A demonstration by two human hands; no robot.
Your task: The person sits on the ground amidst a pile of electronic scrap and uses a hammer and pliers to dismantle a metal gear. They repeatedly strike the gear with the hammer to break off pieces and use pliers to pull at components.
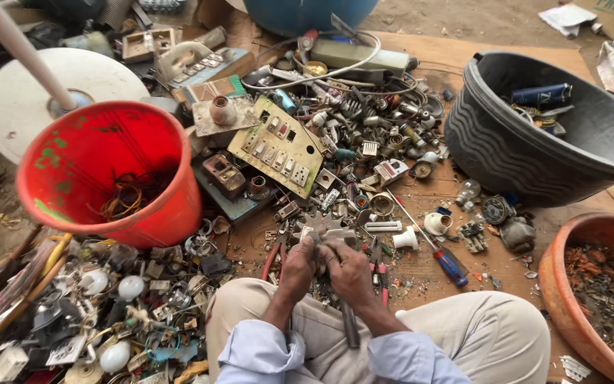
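I sit cross-legged on cardboard among scrap parts. My left hand [297, 267] and my right hand [346, 269] are close together over my lap, both closed around a small dark metal part [321, 250] held between them. A thin dark tool [349, 323] hangs down below my right hand; which hand holds it I cannot tell. Red-handled pliers [273, 257] lie just left of my left hand. A screwdriver with a red and blue handle [450, 267] lies to the right.
A red bucket [172, 213] with wire inside stands at the left. A large grey tub [506, 163] is at the right, an orange bowl [556, 284] of debris at the lower right. Switch plates, bulbs and sockets litter the ground ahead and left.
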